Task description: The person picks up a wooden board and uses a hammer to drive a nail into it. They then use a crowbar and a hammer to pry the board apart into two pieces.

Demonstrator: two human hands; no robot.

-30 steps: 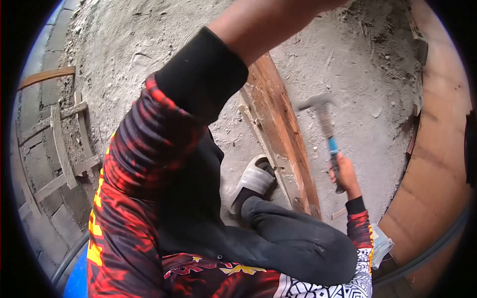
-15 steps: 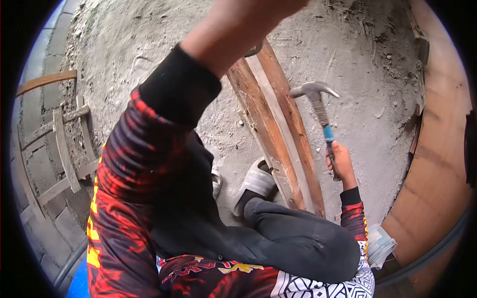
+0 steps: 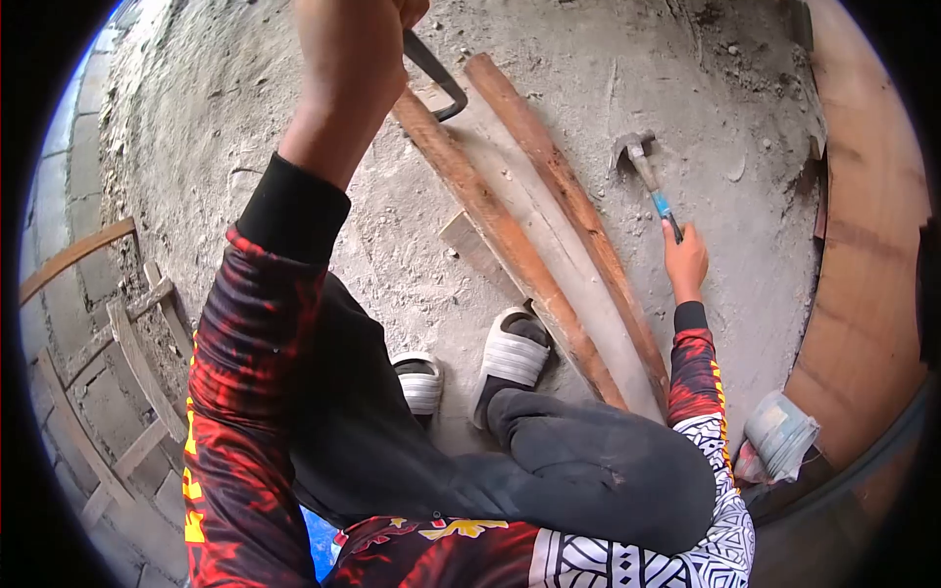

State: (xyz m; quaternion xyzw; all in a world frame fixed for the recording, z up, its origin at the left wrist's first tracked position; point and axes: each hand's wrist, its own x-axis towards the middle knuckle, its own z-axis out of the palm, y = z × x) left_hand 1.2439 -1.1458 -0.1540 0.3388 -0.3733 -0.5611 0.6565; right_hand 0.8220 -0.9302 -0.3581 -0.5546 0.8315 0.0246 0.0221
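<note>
My right hand is wrapped around the end of the handle of a claw hammer. The hammer's head is over the grey ground, seemingly resting on it, right of two long reddish-brown wooden beams. My left hand is raised at the top edge and partly cut off, its fingers curled. A dark bent metal bar juts out from behind it, seemingly in its grip; its exact kind is hidden. The bar's bent end is by the far end of the left beam. The right beam lies apart from it.
My sandalled feet stand left of the beams. A short board piece lies against the left beam. Slatted wood is at the left over blocks. Brown board lines the right side, near a crumpled plastic-like container.
My left hand has moved left and up the view, exposing the bent bar. The hammer has swung away from the beams, with its head lower. The gap between the beams looks wider.
</note>
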